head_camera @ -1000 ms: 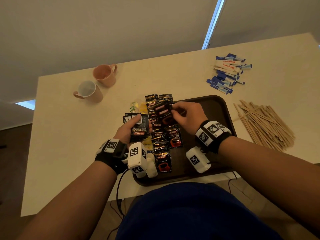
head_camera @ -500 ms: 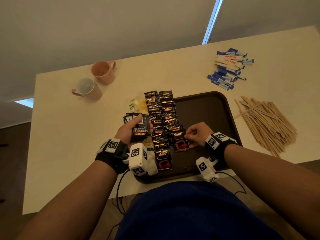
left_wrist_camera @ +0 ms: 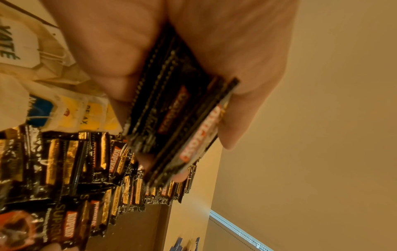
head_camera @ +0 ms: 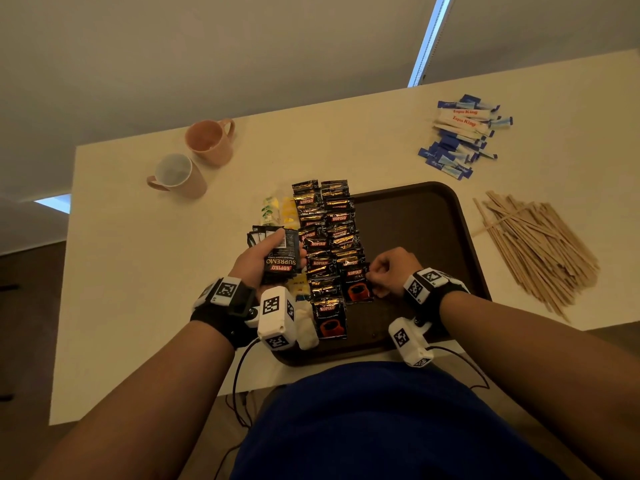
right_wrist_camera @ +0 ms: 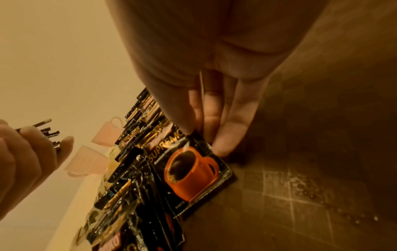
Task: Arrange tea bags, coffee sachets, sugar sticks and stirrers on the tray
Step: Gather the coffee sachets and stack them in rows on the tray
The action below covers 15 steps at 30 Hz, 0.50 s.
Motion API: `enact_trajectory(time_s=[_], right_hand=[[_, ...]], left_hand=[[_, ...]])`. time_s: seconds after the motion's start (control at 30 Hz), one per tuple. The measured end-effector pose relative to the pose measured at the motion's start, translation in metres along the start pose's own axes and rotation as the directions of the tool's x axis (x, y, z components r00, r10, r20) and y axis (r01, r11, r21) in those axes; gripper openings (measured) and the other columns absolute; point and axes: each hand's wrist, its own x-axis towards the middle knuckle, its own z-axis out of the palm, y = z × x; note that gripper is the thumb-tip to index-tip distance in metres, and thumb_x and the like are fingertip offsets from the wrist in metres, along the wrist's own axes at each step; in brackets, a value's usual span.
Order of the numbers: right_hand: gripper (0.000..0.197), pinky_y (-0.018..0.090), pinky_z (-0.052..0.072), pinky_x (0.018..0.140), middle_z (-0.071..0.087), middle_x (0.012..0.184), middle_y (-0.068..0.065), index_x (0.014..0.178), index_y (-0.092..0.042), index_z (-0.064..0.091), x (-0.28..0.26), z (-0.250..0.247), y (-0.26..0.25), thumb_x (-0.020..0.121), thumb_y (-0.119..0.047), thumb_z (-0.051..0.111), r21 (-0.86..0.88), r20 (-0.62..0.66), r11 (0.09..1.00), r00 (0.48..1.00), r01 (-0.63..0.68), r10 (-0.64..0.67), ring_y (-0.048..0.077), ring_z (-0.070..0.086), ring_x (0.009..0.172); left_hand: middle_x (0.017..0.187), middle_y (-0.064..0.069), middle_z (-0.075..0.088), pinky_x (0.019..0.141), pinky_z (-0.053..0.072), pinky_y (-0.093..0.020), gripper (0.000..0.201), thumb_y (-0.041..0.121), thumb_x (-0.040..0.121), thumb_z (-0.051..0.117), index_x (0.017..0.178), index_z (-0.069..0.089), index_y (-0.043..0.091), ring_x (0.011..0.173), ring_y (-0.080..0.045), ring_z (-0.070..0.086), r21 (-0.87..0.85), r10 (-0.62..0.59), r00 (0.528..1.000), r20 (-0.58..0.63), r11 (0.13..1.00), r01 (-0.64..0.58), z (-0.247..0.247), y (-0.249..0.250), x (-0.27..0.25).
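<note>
A dark brown tray lies in front of me. Two overlapping rows of black coffee sachets run along its left part, with tea bags beside them on the left. My left hand grips a stack of coffee sachets above the tea bags. My right hand pinches the edge of one coffee sachet lying flat at the near end of the right row. In the right wrist view the thumb and fingers pinch that sachet at its corner.
Blue and white sugar sticks are piled at the table's far right. Wooden stirrers lie in a heap right of the tray. Two pink mugs stand at the far left. The tray's right half is bare.
My right hand brought a sachet from above the middle of the rows down to the near end of the right row, where it now lies. My left hand kept its stack.
</note>
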Motion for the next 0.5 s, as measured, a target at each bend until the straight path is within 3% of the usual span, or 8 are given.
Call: enact_trajectory(time_s=[0.33, 0.43, 0.5], right_hand=[[0.007, 0.032, 0.061, 0.073, 0.074, 0.083, 0.004, 0.091, -0.016, 0.067, -0.004, -0.009, 0.0, 0.09, -0.023, 0.068, -0.019, 0.018, 1.0, 1.0, -0.006, 0.006, 0.017, 0.073, 0.073], [0.013, 0.026, 0.056, 0.072, 0.069, 0.082, -0.002, 0.09, -0.018, 0.068, -0.005, -0.02, -0.008, 0.091, -0.03, 0.066, -0.158, -0.085, 0.987, 0.995, 0.042, -0.056, 0.016, 0.069, 0.08], [0.014, 0.026, 0.054, 0.075, 0.065, 0.084, -0.003, 0.093, -0.016, 0.068, -0.009, -0.027, -0.022, 0.091, -0.03, 0.066, -0.242, -0.189, 0.96, 0.964, 0.141, -0.189, 0.013, 0.064, 0.081]], left_hand=[[0.095, -0.015, 0.07, 0.082, 0.056, -0.034, 0.063, 0.043, 0.08, 0.068, 0.123, 0.053, 0.0, 0.082, -0.026, 0.068, 0.03, -0.004, 1.0, 0.02, 1.0, 0.003, 0.0, -0.001, -0.003], [0.094, -0.014, 0.069, 0.091, 0.049, -0.039, 0.084, 0.061, 0.065, 0.079, 0.119, 0.056, 0.002, 0.083, -0.026, 0.067, 0.105, 0.009, 0.999, 0.033, 0.994, -0.012, 0.002, 0.002, -0.002], [0.091, -0.013, 0.07, 0.093, 0.048, -0.041, 0.089, 0.071, 0.062, 0.074, 0.116, 0.057, 0.002, 0.081, -0.025, 0.068, 0.113, 0.015, 0.999, 0.035, 0.993, -0.018, 0.005, 0.003, -0.002]])
